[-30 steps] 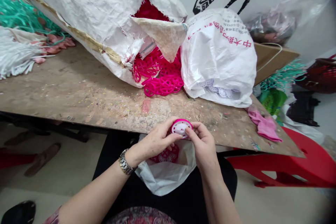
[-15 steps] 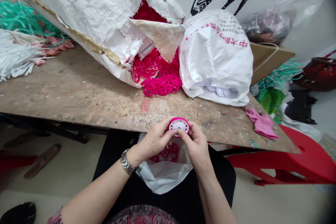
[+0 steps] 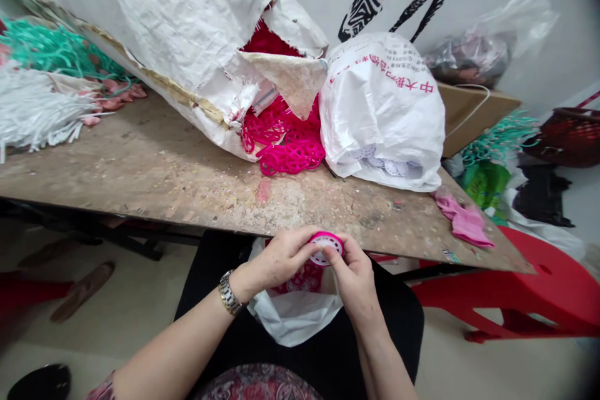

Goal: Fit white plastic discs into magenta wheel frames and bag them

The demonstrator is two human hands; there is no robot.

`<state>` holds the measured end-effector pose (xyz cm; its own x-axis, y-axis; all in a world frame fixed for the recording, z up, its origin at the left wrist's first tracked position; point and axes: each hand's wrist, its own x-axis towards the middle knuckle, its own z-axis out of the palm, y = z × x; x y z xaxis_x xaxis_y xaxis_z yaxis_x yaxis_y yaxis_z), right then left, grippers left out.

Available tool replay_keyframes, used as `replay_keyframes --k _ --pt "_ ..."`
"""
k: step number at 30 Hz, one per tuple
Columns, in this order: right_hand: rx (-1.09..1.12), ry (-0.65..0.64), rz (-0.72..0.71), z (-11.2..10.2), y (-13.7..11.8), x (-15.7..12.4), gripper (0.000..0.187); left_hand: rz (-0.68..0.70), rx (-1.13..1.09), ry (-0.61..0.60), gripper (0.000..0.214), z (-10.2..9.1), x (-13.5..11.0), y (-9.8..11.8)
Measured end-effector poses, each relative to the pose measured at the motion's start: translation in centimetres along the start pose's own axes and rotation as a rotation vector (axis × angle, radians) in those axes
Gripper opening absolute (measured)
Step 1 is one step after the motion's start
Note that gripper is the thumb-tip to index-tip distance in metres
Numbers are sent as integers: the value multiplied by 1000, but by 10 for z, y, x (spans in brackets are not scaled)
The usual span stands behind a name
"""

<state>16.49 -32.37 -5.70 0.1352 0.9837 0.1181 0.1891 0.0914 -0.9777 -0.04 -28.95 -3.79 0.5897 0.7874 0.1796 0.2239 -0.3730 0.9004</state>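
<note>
Over the open white plastic bag, the left hand and right hand pinched a pink-rimmed disc, steadying it between them.

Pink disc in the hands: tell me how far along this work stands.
Seemingly done: a pink lattice piece lies in the white bag on the lap. In hand: the left hand and right hand grip a pink-rimmed white disc. Apparently left: more pink lattice pieces spill from the torn woven sack, and pale discs show in the printed white bag.
</note>
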Motion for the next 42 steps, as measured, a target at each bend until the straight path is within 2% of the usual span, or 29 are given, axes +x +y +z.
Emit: replay_keyframes --k 2,4,5,7,9,13,17,21,25,29,31,36,42 --pt "-56 -25 -17 -4 4 -3 17 28 60 -29 32 -8 2 0" --pt "-168 -81 -28 -9 9 -6 20 26 176 35 35 -21 9 -4" --pt "-241 -129 -26 -12 13 -8 22 24 259 102 38 -30 14 -6" --pt "-402 -227 -28 -17 22 -14 25 -1 488 318 44 -50 27 -15" --pt "-550 -293 -45 -22 33 -21 30 -94 705 474 54 -70 42 -25" --pt "-645 -372 -55 -32 50 -39 32 -278 838 500 63 -95 71 -49" --pt "-632 -418 14 -44 57 -56 31 -320 787 481 63 -103 87 -67" --pt "-612 -438 84 -54 62 -68 29 -294 730 488 54 -108 92 -74" --pt "-582 -439 94 -58 65 -73 29 -258 635 515 45 -113 90 -76" --pt "-557 -463 76 -57 61 -72 29 -278 480 600 25 -115 84 -74" --pt "-540 -458 57 -56 56 -71 29 -292 373 651 23 -113 77 -70" --pt "-410 -404 -3 -54 37 -64 25 -279 55 690 31 -94 52 -54" --pt "-278 -261 -55 -57 6 -37 22 -295 -283 554 38 -52 29 -34"
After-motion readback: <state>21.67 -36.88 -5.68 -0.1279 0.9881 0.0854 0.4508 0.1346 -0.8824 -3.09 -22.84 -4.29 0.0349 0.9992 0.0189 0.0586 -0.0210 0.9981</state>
